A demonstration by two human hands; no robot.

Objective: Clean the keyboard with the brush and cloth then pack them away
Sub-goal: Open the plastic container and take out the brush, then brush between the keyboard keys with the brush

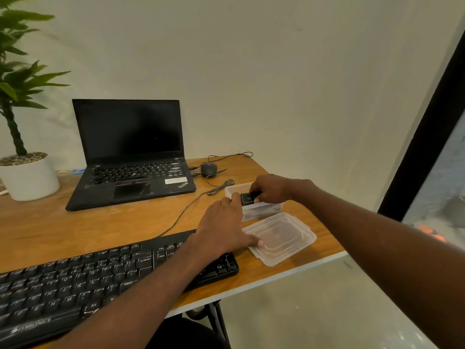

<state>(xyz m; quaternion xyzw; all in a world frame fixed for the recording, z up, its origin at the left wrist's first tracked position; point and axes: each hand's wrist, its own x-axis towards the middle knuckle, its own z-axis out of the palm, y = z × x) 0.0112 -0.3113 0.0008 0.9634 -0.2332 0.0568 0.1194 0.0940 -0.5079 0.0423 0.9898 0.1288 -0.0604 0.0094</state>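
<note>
1. Fingers of the right hand (270,188) curl around a small black object, apparently the brush (247,198), holding it over the open plastic box (261,211) right of centre in the frame; what the object is cannot be told for sure.
2. Left hand (224,225) reaches forward across the right end of the keyboard, its index finger stretched out to touch the near side of the same black object, its thumb lying flat on the edge of the clear lid (280,238).
3. Whether the left fingers grip anything cannot be told; they look mostly straight.
4. That lid sits flat on the table, just in front of the box and just right of the keyboard's end.
5. Dark contents show through the box's clear front wall, too blurred to name; no cloth can be picked out.
6. Black keyboard (100,275) fills the lower left of the frame, lying at an angle on the wooden table (100,222), its cable running up toward the centre.
7. Behind it, left of centre, an open black laptop (130,157) stands with a dark screen.
8. A dark mouse (208,168) rests just right of the laptop, its cord looping toward the wall.
9. At the left edge, a green plant in a white pot (30,177) stands on the table's far corner.
</note>
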